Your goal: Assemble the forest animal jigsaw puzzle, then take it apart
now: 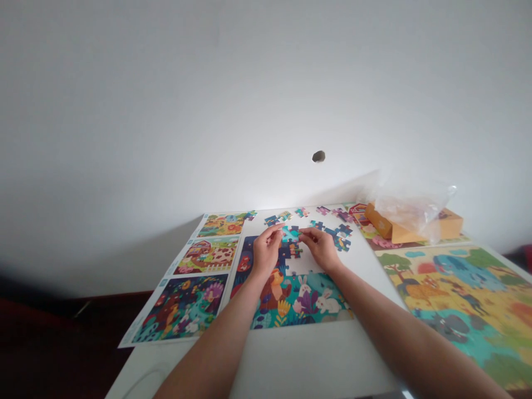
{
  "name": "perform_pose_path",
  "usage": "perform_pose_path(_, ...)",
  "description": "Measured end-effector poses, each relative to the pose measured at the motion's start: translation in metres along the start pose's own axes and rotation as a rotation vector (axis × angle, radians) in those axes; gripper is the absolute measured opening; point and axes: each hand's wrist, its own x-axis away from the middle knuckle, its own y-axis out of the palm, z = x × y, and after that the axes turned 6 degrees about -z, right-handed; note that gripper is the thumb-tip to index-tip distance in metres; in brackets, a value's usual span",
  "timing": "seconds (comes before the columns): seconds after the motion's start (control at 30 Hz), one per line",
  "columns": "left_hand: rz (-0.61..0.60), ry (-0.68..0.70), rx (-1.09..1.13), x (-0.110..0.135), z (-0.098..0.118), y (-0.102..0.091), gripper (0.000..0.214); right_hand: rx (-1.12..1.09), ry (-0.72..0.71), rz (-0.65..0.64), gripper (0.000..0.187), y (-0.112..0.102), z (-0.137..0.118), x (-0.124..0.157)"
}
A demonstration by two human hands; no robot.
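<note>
My left hand [267, 250] is closed in a pinch at the left edge of some teal jigsaw puzzle pieces [291, 233]. From the other side, my right hand [320, 247] pinches the same small teal cluster. Whether these pieces are joined is too small to tell. Below my hands lies a partly assembled puzzle [307, 302] with a bear, white rabbits and plants, its upper right part showing bare white table. Loose puzzle pieces [343, 230] are scattered beyond and right of my hands.
A picture sheet [174, 282] with several printed scenes lies at left. An assembled animal puzzle [465, 310] covers the right side. Behind it, an orange box [451, 224] carries a clear plastic bag [415, 202]. The white wall [249, 111] rises behind the table.
</note>
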Motion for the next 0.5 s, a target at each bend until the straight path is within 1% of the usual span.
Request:
perform_pose_path(0.2,0.013,0.007,0.005,-0.0018,-0.0029,-0.0007,0.030,0.021,-0.027,-0.007,0.024,-0.0003,-0.0010,-0.0010)
perform_pose_path(0.33,-0.001,-0.009,0.018,-0.0021,-0.0037,0.0006,0.027,0.040,-0.037,0.032,0.026,-0.0008,-0.0042,-0.0021)
perform_pose_path(0.4,-0.025,-0.031,0.063,-0.0018,-0.0033,0.0021,0.024,0.022,-0.036,0.063,0.030,-0.0012,-0.0061,-0.0020)
perform_pose_path(0.5,-0.029,-0.075,0.125,-0.0014,-0.0024,0.0044,0.024,-0.067,-0.045,0.089,0.042,-0.0012,-0.0087,-0.0008)
